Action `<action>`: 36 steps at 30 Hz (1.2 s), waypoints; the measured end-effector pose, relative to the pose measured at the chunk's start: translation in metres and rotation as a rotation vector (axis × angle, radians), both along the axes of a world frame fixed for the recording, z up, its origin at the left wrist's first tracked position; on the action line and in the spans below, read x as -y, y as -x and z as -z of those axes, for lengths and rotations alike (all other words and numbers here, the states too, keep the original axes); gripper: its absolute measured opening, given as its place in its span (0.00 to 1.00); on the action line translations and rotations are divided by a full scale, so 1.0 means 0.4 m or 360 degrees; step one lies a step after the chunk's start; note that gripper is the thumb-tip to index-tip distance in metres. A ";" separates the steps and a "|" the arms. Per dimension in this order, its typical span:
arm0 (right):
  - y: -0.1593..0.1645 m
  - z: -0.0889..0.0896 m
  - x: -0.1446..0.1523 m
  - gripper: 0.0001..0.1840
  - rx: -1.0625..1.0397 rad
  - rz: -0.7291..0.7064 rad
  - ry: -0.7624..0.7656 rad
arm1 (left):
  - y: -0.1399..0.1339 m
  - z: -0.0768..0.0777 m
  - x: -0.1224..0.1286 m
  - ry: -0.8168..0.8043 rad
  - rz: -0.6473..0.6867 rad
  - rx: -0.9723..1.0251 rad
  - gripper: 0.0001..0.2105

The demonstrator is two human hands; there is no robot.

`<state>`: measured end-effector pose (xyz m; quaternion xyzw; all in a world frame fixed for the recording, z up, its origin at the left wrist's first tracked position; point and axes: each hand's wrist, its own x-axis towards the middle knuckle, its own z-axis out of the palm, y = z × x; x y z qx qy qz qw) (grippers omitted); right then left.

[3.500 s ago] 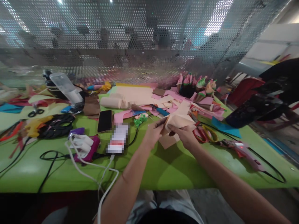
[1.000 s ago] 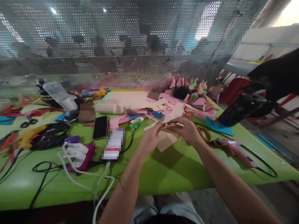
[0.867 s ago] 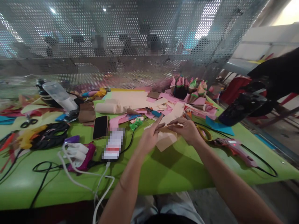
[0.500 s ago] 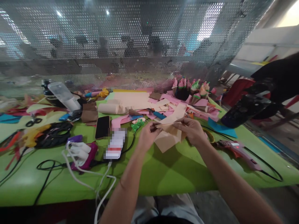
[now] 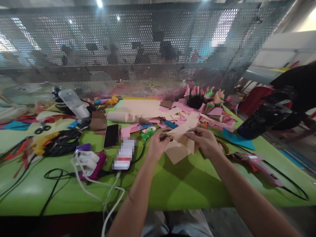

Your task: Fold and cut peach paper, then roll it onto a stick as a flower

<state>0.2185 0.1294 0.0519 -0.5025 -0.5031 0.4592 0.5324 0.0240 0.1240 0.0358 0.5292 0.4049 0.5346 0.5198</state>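
A folded piece of peach craft paper (image 5: 181, 144) hangs just above the green table (image 5: 172, 184), held between both my hands. My left hand (image 5: 158, 146) pinches its left edge with fingers closed. My right hand (image 5: 206, 141) grips the right side, fingers curled over the top fold. A loose flap of the same paper droops toward the table below my hands.
A pink glue gun (image 5: 256, 163) with a black cable lies right of my hands, yellow-handled scissors (image 5: 225, 148) beside it. A phone (image 5: 111, 135), a charger with white cables (image 5: 89, 161), paper scraps (image 5: 148, 110), paper flowers (image 5: 204, 95) and a mesh screen (image 5: 123, 49) are behind.
My left hand, fingers stretched out a second ago, has closed on the paper's left edge. Both hands have lifted the paper slightly and a flap now hangs down.
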 end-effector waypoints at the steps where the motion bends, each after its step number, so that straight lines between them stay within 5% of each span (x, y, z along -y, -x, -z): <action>1: 0.000 0.001 -0.001 0.26 0.0008 0.0004 -0.0010 | 0.000 0.001 0.000 -0.0042 -0.0011 -0.0039 0.15; 13: 0.004 -0.004 -0.001 0.25 -0.0016 0.0009 0.0022 | 0.002 0.019 -0.001 -0.0260 -0.0059 -0.0202 0.09; 36: 0.002 -0.001 0.000 0.25 0.0063 -0.0016 0.0003 | 0.014 -0.023 0.013 -0.0284 -0.0283 -0.0707 0.04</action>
